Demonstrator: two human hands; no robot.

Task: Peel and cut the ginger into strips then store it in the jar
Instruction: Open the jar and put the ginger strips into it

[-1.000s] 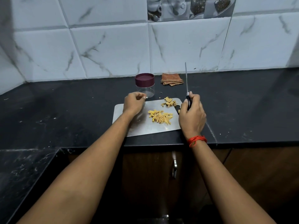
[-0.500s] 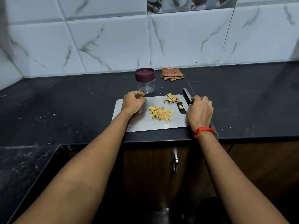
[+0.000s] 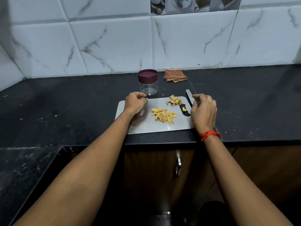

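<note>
Ginger strips, a pale yellow pile, lie on a flat steel cutting board between the two hands. The left hand rests clenched on the board, with nothing visible in it. The right hand lies over a steel knife; I cannot tell whether it grips the knife. Brown peel scraps sit just left of the right hand's fingertips. A clear jar with a maroon lid stands closed just beyond the left hand on the black counter. The step would go best with the knife left flat, the lid unscrewed, and only the strips gathered.
</note>
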